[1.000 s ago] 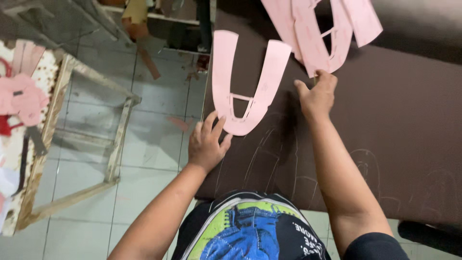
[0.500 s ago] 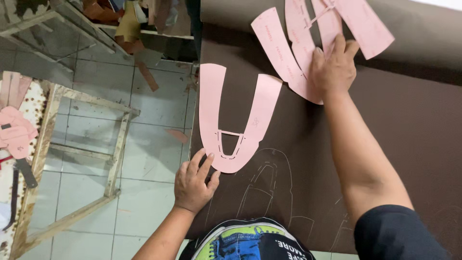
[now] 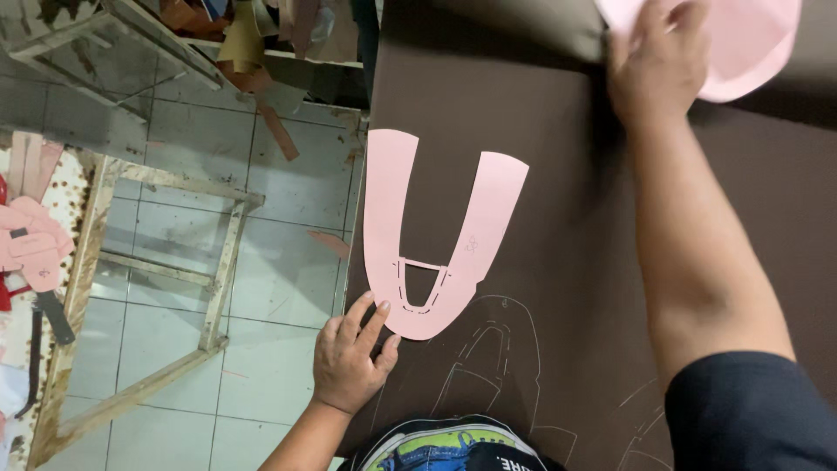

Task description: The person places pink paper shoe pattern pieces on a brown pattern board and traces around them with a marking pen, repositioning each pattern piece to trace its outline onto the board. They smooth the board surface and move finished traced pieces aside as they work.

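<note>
A pink U-shaped paper pattern (image 3: 397,205) lies flat on a dark brown sheet of material (image 3: 567,218), near its left edge. My left hand (image 3: 351,358) rests on the pattern's curved lower end, fingers spread and pressing it down. My right hand (image 3: 658,65) reaches to the far top of the sheet and grips a bunch of other pink pattern pieces (image 3: 754,44), partly lifted and cut off by the frame edge. White chalk outlines (image 3: 488,358) of the same shape are drawn on the sheet just below the pattern.
A worn wooden frame (image 3: 218,270) stands on the tiled floor to the left. More pink pieces (image 3: 30,244) and a dark-handled tool (image 3: 52,314) lie on a surface at the far left. Scraps fill a shelf (image 3: 253,35) at the top.
My right hand has moved farther up the sheet and gathered the spread pink pieces into a bunch. My left hand stays on the U-shaped pattern, which sits lower in view.
</note>
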Action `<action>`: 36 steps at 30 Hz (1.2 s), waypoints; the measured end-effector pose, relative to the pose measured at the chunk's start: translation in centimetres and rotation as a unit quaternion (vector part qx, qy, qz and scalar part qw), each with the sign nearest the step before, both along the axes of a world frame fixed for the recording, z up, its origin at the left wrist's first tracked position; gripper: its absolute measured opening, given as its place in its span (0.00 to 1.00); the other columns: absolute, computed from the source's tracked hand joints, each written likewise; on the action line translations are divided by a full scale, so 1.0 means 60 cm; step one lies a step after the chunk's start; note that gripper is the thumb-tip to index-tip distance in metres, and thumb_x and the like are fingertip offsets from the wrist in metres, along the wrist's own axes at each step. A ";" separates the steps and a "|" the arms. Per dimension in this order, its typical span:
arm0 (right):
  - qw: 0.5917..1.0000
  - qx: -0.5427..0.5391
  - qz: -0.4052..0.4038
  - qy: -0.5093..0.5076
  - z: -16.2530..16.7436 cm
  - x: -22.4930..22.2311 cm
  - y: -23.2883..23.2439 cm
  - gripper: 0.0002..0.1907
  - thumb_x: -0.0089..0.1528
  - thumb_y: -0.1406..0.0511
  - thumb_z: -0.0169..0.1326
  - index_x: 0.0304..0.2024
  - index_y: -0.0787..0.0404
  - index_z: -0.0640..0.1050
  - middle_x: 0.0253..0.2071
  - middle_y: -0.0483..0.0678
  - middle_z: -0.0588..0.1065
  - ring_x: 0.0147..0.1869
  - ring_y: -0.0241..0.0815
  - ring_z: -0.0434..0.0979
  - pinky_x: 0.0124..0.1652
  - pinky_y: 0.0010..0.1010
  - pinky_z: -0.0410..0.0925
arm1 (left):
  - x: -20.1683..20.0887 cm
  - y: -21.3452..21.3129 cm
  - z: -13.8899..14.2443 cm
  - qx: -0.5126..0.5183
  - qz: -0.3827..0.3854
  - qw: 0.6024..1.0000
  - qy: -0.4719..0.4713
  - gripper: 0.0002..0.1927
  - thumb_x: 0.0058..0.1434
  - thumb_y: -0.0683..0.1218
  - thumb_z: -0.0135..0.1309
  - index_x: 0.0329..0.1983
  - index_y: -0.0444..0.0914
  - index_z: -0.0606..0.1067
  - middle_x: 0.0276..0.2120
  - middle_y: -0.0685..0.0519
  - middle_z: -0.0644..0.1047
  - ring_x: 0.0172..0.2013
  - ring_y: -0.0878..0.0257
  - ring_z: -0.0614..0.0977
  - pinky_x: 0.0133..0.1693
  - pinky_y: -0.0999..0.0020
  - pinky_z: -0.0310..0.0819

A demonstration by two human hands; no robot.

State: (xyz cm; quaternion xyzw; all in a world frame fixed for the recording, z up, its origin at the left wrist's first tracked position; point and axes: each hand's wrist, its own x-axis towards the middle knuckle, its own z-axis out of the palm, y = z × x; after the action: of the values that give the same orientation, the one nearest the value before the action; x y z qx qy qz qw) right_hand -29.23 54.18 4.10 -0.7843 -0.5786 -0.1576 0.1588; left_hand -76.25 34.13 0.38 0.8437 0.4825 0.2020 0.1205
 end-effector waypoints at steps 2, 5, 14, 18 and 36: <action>0.999 -0.024 -0.019 0.011 0.028 0.025 0.025 0.30 0.69 0.52 0.65 0.66 0.58 0.70 0.62 0.59 0.66 0.58 0.63 0.73 0.51 0.51 0.70 | 0.000 0.001 -0.001 -0.011 -0.001 1.000 0.002 0.25 0.56 0.54 0.61 0.57 0.46 0.78 0.60 0.54 0.73 0.42 0.54 0.73 0.47 0.58 0.71; 0.992 -0.105 -0.054 0.051 0.044 0.041 0.039 0.34 0.68 0.49 0.65 0.68 0.57 0.68 0.65 0.61 0.65 0.57 0.66 0.73 0.51 0.52 0.68 | 0.001 0.001 0.000 -0.001 0.001 1.000 -0.007 0.24 0.57 0.54 0.60 0.57 0.45 0.78 0.60 0.54 0.73 0.43 0.55 0.73 0.48 0.59 0.71; 0.953 -0.052 -0.246 0.172 0.067 0.146 0.001 0.67 0.48 0.43 0.79 0.67 0.75 0.54 0.63 0.73 0.61 0.62 0.71 0.70 0.51 0.53 0.66 | -0.003 -0.003 -0.006 -0.029 -0.008 0.999 0.012 0.26 0.56 0.55 0.61 0.57 0.44 0.78 0.59 0.51 0.73 0.40 0.54 0.73 0.46 0.59 0.70; 0.924 -0.090 -0.254 0.273 0.078 0.170 -0.022 0.40 0.57 0.49 0.74 0.55 0.74 0.74 0.49 0.59 0.78 0.53 0.50 0.83 0.49 0.40 0.75 | -0.006 -0.002 -0.008 -0.008 -0.007 1.000 -0.005 0.25 0.57 0.54 0.61 0.58 0.45 0.77 0.60 0.52 0.73 0.40 0.55 0.73 0.46 0.60 0.71; 0.664 0.198 -0.117 0.711 0.025 0.061 -0.291 0.13 0.73 0.56 0.51 0.46 0.58 0.77 0.27 0.37 0.71 0.22 0.27 0.63 0.19 0.20 0.54 | -0.017 0.008 -0.013 -0.002 -0.020 1.000 -0.009 0.27 0.53 0.52 0.63 0.57 0.43 0.77 0.60 0.49 0.72 0.45 0.49 0.75 0.48 0.56 0.71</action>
State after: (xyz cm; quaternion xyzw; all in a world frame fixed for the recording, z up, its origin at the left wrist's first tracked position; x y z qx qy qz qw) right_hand -25.58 36.74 5.57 -0.6692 -0.1485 0.3203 0.6539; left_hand -77.27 34.61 -0.41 0.8509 0.4653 0.2059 0.1306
